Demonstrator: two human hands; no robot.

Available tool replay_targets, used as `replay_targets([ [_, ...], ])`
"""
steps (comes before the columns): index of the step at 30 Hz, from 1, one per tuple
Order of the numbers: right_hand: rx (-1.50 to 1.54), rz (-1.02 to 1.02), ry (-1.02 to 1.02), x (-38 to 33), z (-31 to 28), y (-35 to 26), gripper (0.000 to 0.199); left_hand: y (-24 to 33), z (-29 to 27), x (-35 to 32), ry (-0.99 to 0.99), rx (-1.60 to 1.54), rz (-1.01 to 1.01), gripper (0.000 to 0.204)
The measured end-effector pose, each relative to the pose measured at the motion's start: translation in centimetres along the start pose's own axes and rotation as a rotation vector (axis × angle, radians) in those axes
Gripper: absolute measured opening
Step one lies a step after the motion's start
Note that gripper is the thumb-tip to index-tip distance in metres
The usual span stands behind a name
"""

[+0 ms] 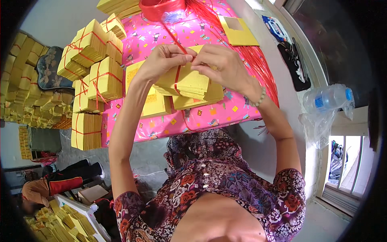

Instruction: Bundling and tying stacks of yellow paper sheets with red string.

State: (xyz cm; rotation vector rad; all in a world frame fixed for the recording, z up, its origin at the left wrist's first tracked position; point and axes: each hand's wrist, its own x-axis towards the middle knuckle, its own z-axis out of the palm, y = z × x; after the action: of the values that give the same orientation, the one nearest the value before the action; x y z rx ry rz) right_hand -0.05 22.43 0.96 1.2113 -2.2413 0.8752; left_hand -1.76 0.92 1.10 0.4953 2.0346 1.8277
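Here, fingers (182, 60) pinch string (175, 40) near a red container (152, 13), contents unclear.

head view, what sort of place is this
Likely a small workroom for bundling paper goods: red-tied yellow bundles stand on the pink-covered table, long red strips lie at its right, and more yellow stacks rise at left.

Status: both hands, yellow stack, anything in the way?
Left hand pinching red ribbon; right hand close beside, grip unclear. Yellow paper stack below, red strip across it. Red container farther back, not between hands and stack.
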Motion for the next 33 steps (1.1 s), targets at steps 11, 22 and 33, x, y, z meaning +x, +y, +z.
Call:
replay_targets([
  [11, 0.35, 0.204, -0.008, 0.8, 2.0, 4.0, 0.021, -1.9, 1.7, 0.2, 0.368, 0.849, 0.826, 0.024],
  [22, 0.667, 0.364, -0.145, 0.7, 1.5, 3.8, 0.02, -2.3, 1.6, 0.1, 0.372, 0.727, 0.833, 0.021],
  [33, -0.077, 0.148, 0.11, -2.5, 0.9, 2.2, 0.012, -2.3, -1.7, -1.0, 0.113, 0.633, 0.578, 0.006],
])
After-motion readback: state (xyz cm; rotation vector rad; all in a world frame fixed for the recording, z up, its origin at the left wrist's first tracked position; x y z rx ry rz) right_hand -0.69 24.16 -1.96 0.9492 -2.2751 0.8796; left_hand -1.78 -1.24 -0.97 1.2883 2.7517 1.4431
